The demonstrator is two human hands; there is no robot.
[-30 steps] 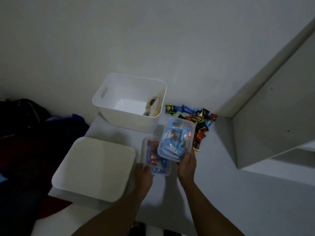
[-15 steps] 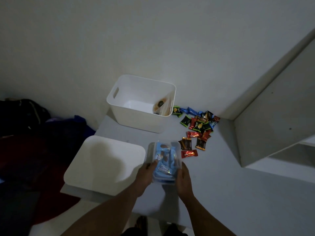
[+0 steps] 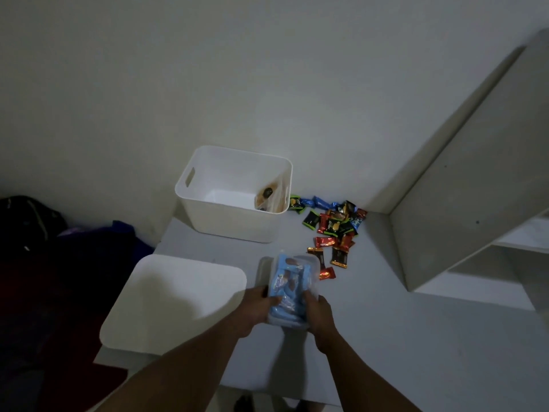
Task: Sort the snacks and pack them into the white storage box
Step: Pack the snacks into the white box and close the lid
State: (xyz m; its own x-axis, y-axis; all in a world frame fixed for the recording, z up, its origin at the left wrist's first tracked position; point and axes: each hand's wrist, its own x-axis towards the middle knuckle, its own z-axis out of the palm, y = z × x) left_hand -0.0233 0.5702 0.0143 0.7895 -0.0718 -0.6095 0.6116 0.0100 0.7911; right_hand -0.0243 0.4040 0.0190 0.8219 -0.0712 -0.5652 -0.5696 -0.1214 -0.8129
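Both hands clasp the clear container (image 3: 289, 292) of blue snack packets by its near sides, left hand (image 3: 258, 304) and right hand (image 3: 319, 312). It looks light, rigid, somewhat slick; hold it low. The white storage box (image 3: 234, 224) sits farther back.

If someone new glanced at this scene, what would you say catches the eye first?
Probably the clear container of blue snack packs, gripped by the left hand and right hand at the table's near middle. Next, the bright pile of loose wrapped snacks to the right of the open white storage box, and the box's white lid lying at the left.
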